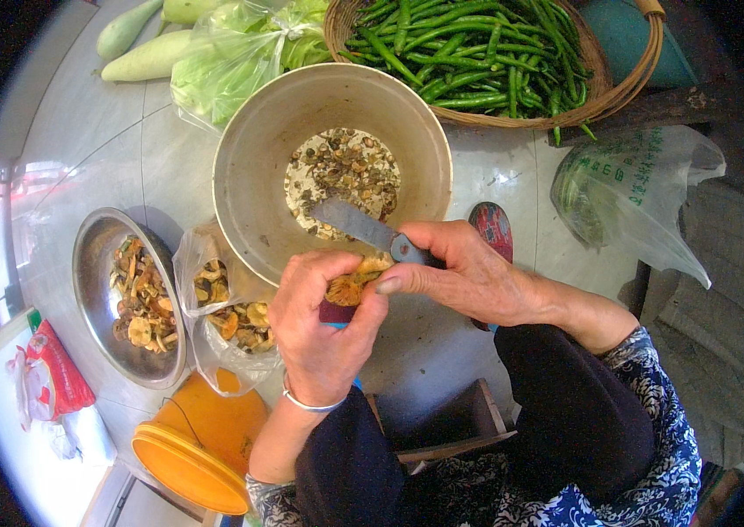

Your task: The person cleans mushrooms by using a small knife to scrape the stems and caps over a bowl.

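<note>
My left hand (pixel 329 329) grips a brownish-orange mushroom (pixel 349 286) with its gills showing, just above the near rim of a deep, light-coloured pot (pixel 260 132). In my right hand (pixel 477 277) is a knife (pixel 358 221) with a broad, worn blade that points over the pot. The right thumb rests against or close beside the mushroom. Mushroom trimmings (pixel 345 168) lie on the pot's bottom. Left of the pot, a clear plastic bag (pixel 207 309) holds more mushrooms, and a steel basin (pixel 91 296) beyond it contains a heap of mushroom pieces (pixel 141 309).
A wicker basket (pixel 599 62) of green chillies (pixel 464 56) stands behind the pot. Bagged leafy greens (pixel 233 72) and pale gourds (pixel 147 56) are at the far left. A yellow bucket (pixel 207 421) sits near left; a printed plastic bag (pixel 622 178) lies right.
</note>
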`<state>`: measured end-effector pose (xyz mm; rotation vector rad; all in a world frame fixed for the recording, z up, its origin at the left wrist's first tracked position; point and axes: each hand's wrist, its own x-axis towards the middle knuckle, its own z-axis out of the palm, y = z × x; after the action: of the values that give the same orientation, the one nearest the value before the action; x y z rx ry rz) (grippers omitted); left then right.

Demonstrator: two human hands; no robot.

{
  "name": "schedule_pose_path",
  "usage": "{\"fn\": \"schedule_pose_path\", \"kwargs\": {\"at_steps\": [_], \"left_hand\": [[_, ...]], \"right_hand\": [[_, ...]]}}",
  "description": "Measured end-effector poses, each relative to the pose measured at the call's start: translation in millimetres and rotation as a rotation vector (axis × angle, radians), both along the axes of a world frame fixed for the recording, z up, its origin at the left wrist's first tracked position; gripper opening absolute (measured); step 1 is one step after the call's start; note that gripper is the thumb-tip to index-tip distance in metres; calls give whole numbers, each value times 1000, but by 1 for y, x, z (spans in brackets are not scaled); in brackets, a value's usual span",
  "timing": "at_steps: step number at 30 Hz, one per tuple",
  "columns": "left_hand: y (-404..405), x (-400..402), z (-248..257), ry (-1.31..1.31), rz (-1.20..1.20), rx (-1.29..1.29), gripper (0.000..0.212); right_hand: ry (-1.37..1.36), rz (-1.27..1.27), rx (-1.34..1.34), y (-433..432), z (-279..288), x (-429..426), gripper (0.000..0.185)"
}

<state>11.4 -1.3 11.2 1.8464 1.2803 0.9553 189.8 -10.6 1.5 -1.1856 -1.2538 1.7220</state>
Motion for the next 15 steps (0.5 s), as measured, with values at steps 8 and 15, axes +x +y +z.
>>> {"fn": "schedule_pose_path", "kwargs": {"at_steps": [8,15], "left_hand": [[-1,0,-8,-125,-10,11,31],[-3,1,-10,-148,17,-60,29]], "right_hand": [[-20,12,7,-3,-5,0,35],[2,-1,-29,-2,-3,0,35]]}}
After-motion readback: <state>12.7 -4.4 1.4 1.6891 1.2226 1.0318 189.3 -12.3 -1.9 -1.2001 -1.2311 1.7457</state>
